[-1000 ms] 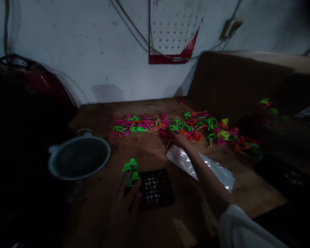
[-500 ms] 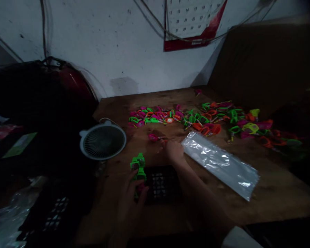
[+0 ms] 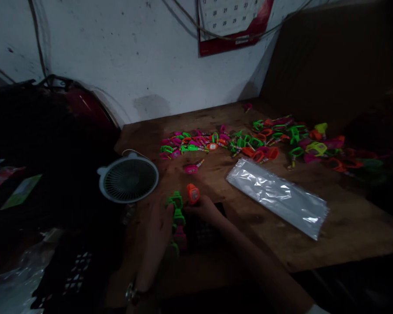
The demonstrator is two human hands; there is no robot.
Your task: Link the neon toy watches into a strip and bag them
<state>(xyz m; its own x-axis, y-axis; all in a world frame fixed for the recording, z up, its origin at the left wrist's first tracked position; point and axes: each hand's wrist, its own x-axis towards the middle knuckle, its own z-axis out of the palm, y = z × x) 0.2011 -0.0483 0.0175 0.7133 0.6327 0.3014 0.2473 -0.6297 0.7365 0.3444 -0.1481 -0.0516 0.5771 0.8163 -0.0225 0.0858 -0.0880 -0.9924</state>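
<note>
My left hand (image 3: 156, 224) is at the left side of a row of toy watches, its fingers against a green toy watch (image 3: 175, 200). Below that one in the row, a pink toy watch (image 3: 180, 237) shows dimly. My right hand (image 3: 206, 210) pinches an orange toy watch (image 3: 193, 194) by its lower end, just right of the row. Under both lies a dark plastic basket (image 3: 220, 209), mostly in shadow. A single pink toy watch (image 3: 191, 169) with a striped stick lies on the wooden table beyond my right hand.
Piles of bright toy watches (image 3: 196, 141) spread along the back and right of the table (image 3: 212, 174). A stack of clear plastic bags (image 3: 275, 196) lies to the right. A small round fan (image 3: 129, 179) stands at left. A cardboard sheet (image 3: 327, 65) rises at the right.
My right hand has come back toward the row with an orange toy watch in it. My left hand has shifted slightly up and left along the green watches. The view has tilted a little.
</note>
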